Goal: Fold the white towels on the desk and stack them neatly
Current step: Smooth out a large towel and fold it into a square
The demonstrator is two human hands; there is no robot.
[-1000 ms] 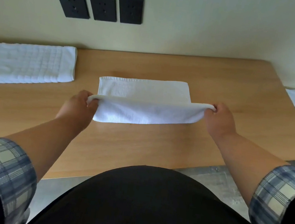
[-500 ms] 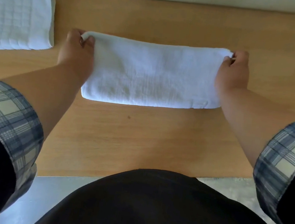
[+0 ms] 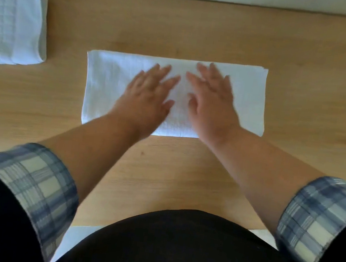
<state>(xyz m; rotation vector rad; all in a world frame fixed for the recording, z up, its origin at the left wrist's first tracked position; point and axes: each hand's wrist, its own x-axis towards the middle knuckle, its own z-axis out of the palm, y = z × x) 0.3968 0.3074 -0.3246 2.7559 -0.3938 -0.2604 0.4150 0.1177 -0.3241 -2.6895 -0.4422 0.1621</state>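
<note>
White towel [image 3: 245, 96], folded into a long rectangle, lies flat in the middle of the wooden desk [image 3: 306, 49], its long sides running left to right. Both of the person's hands are down on top of it, side by side near its centre. The left hand [image 3: 147, 97] is spread flat, palm down, fingers fanned and pointing away and slightly to the right. The right hand [image 3: 212, 98] lies the same way, fingers splayed and angled a little to the left, so the two sets of fingertips nearly meet over the cloth. Neither hand pinches or lifts any fabric; they only press on its upper face. Both are a bit blurred, so the exact contact of each finger is hard to make out. The towel's ends stick out well past the hands on both sides, and its near edge is partly hidden by the wrists.

Far off to the left, at the back corner of the desk, sits a second folded towel [image 3: 12, 22], thicker, with a waffle pattern, well apart from the first. Rolled plaid cuffs [image 3: 37, 182] show at both forearms.
</note>
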